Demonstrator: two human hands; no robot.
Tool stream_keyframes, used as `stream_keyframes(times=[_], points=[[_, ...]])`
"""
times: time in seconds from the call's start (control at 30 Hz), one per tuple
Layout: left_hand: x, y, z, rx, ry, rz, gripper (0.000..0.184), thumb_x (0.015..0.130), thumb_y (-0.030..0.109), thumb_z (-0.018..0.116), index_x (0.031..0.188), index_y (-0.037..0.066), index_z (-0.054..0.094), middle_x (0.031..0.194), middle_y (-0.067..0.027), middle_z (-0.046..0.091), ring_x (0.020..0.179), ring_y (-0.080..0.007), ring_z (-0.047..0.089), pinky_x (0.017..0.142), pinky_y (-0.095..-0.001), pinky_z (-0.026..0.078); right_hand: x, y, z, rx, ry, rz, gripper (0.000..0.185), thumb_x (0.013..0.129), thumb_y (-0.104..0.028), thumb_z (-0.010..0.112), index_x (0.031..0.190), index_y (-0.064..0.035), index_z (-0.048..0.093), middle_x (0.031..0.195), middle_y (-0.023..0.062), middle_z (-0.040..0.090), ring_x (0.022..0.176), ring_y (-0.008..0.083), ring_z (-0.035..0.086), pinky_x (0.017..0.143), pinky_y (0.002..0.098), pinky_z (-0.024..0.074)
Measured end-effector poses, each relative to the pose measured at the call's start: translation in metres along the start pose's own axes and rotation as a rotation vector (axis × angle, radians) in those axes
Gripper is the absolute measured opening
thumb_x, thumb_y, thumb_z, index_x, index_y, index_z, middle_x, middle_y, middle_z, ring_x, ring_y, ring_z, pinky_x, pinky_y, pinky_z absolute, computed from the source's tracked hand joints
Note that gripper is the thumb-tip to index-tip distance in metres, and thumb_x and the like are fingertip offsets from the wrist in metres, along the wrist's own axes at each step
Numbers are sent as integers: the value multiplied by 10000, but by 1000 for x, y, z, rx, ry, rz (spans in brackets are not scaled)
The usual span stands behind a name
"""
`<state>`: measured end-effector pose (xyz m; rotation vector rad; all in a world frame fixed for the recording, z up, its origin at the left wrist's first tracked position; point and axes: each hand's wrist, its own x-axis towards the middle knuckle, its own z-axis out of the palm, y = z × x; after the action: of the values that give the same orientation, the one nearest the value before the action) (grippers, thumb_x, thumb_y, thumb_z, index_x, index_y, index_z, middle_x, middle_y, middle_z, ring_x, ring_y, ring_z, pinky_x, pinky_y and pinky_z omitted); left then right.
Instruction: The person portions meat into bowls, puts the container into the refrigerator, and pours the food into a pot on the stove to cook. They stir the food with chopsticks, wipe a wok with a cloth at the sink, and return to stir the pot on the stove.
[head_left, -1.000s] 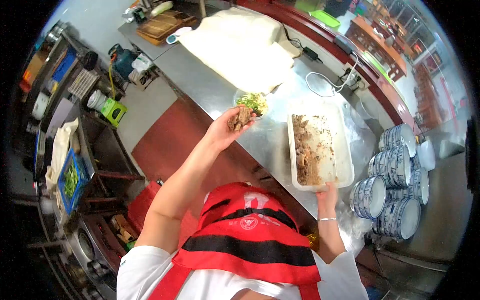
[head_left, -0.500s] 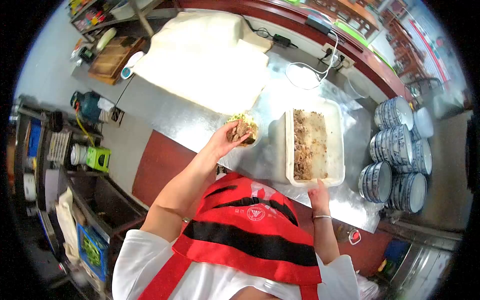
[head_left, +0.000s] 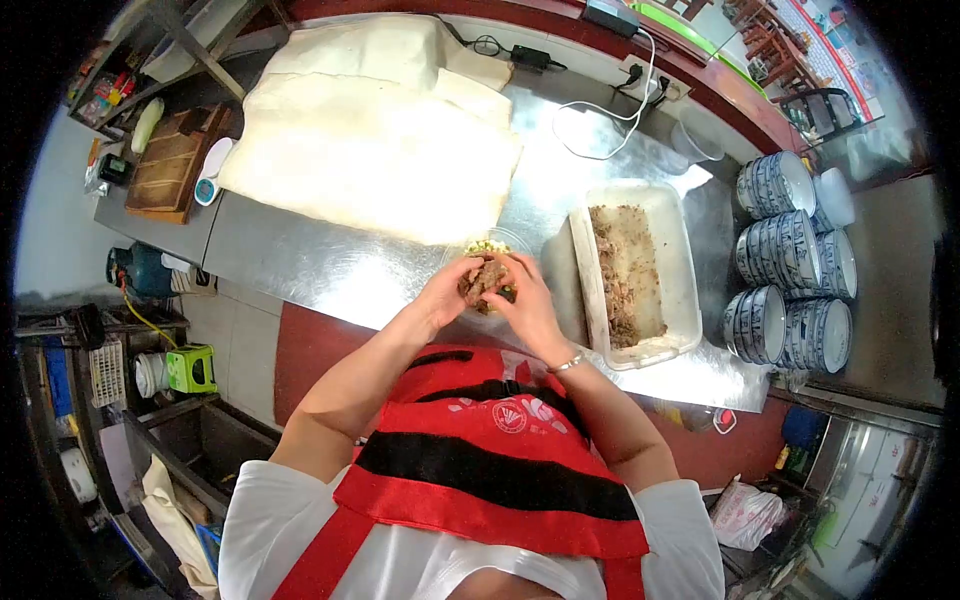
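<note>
Left hand (head_left: 447, 294) and right hand (head_left: 530, 308) grasp brown meat (head_left: 482, 281) over the clear bowl (head_left: 516, 239). Right of this bowl, nearer the right hand, a white tub (head_left: 686, 265) stretches lengthwise away.

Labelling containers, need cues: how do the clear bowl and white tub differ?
The clear bowl is round, the white tub rectangular. The bowl is smaller than the tub. Left hand and right hand are at the bowl; neither touches the tub. Both containers hold food on the metal counter.
</note>
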<state>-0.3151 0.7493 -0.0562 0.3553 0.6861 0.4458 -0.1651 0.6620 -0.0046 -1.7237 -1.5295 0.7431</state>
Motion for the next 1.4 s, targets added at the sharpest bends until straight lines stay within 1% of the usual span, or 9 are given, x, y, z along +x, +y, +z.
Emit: stream_keyframes(times=[0.1,0.27,0.47,0.57,0.63,0.83,0.93,1.07,1.4], points=[[0,5,3,6,10,-10,285,933,199,514,1166,45,568,1152,-90,606,1050,-197,585,881,-342,492,12,14,12,27,1,67,508,770,-94,707,1248,-69,535,1191,145,546,993,248,591,884,330,469],[8,2,-5,40,-42,83,344,910,161,509,1234,51,545,1179,-82,600,1064,-188,570,921,-342,452,14,51,14,697,-14,399,393,810,-103,704,1171,-12,577,1038,59,632,941,160,591,827,267,473],[6,3,-2,944,65,375,391,900,113,516,1284,43,523,1254,-99,549,1191,-182,487,1007,-324,378,12,67,-6,1309,-129,560,303,901,-21,567,1203,-1,552,1048,58,619,906,134,584,789,244,467],[-6,7,19,1187,114,574,361,898,107,554,1250,27,544,1242,-110,543,1172,-182,504,991,-324,404,13,69,-14,1482,-170,585,296,913,-23,544,1206,18,542,1055,70,613,921,149,585,803,259,471],[-13,10,39,1027,60,541,324,885,104,578,1200,25,567,1207,-126,560,1110,-200,550,924,-313,453,13,70,-16,1530,-178,586,291,915,-26,539,1203,23,540,1059,75,610,924,153,585,813,267,472],[-14,6,51,1052,165,506,306,847,66,640,1144,19,582,1102,-119,601,971,-200,621,836,-311,513,12,62,-13,1322,-176,547,283,901,-23,560,1181,23,556,1062,77,614,950,143,583,843,271,471],[-17,7,57,1118,220,543,297,832,47,655,1116,10,581,1056,-105,619,949,-185,623,820,-306,513,12,48,-11,726,-99,334,282,891,-38,589,1165,27,569,1041,62,629,943,115,587,840,256,473],[-16,3,53,1063,240,577,283,815,26,671,1086,10,592,981,-81,630,905,-169,616,790,-287,500,13,55,-5,725,-36,330,264,866,-76,638,1103,36,611,941,53,659,851,97,612,760,235,492],[-12,0,35,314,220,182,263,869,28,622,1130,8,601,950,-43,625,823,-119,593,745,-223,491,15,52,-11,766,-85,355,189,931,-78,526,1055,41,605,888,51,655,768,131,652,676,238,501]])
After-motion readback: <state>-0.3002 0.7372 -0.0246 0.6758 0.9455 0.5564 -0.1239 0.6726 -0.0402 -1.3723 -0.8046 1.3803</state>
